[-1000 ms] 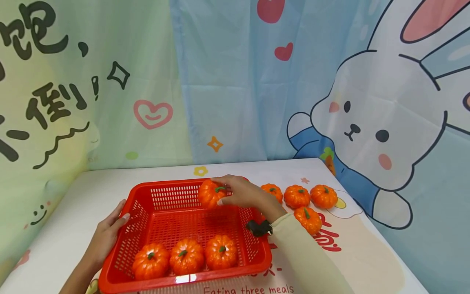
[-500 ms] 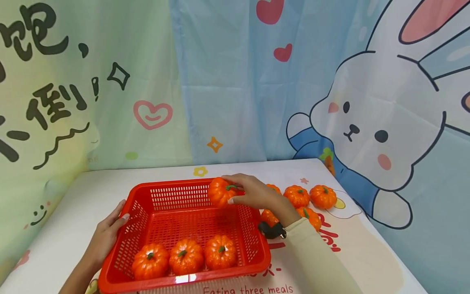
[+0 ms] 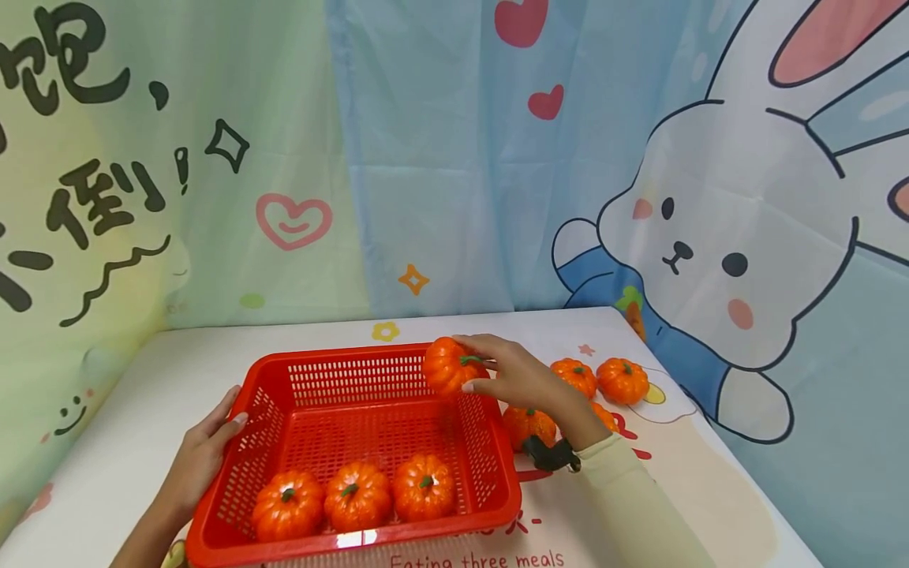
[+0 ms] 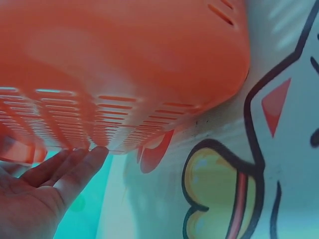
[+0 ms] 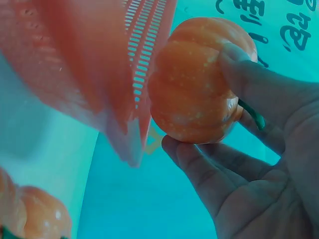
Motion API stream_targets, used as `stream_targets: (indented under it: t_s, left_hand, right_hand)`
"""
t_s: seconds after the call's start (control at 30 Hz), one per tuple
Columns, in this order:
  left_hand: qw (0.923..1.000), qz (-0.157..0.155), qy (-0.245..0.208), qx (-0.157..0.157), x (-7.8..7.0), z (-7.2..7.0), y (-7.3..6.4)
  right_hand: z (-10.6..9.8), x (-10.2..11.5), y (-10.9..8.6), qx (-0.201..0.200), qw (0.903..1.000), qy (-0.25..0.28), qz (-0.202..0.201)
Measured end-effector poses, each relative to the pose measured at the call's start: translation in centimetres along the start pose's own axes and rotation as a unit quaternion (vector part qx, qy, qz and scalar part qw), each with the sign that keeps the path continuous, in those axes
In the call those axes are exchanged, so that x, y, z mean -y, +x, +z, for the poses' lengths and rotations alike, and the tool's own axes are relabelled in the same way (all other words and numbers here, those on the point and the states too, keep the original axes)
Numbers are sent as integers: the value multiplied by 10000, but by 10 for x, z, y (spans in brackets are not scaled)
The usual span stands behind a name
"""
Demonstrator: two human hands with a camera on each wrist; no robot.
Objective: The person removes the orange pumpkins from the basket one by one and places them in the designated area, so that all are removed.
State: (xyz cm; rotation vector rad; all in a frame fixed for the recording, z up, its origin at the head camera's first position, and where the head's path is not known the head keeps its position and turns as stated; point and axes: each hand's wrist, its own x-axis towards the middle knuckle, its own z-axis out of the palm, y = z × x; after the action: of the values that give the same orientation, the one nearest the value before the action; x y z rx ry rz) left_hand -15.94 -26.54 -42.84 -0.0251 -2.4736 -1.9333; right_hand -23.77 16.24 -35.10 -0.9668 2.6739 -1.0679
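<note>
My right hand (image 3: 521, 379) holds a small orange pumpkin (image 3: 449, 367) with a green stem over the back right corner of the red plastic basket (image 3: 355, 540). In the right wrist view, the thumb lies on one side of the pumpkin (image 5: 199, 82) and the fingers on the other, beside the basket wall (image 5: 107, 74). Along the basket's near side sit three more pumpkins (image 3: 358, 497). My left hand (image 3: 202, 454) is at the basket's left side. Its fairly straight fingers (image 4: 82, 172) touch the outer wall in the left wrist view.
Right of the basket, several pumpkins (image 3: 622, 381) rest on the white printed table cover (image 3: 682, 489), some partly behind the right arm. A black wrist strap (image 3: 552, 455) circles the right wrist. Behind the table hangs a printed curtain (image 3: 433, 173) with a rabbit drawing.
My right hand has carried its pumpkin rightward and slightly up, from over the basket's back part toward its right corner. The left hand, basket and three pumpkins inside stay nearly in place.
</note>
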Motion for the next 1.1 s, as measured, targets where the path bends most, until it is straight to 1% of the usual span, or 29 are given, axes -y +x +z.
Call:
stream_targets:
  t_s: [0.07,0.33,0.63,0.83,0.93,1.1]
  left_hand:
    - [10000,25,-10,3,0,0,0]
    - [10000,18,-11,7,-1,0,-1]
    - [10000,-70,-61,31,-1,0,-1]
    - [9999,-103,37,10,-1,0,-1]
    - [9999,-135,44,14,-1,0,-1]
    - [9999,-150,1,26,-2,0,-1]
  right_hand:
    - [-2,-3,-5,-71,10000,37,12]
    - [-12,-15,-27,-409,9986,162,289]
    - [-21,-27,-54,-637,9960,-5,619]
    - [-24,-35,-67,-809,9928,-211,861]
    - [-25,-39,-72,-919,9914,-212,910]
    - [-29,-47,-81,-1021,9909,-140,870]
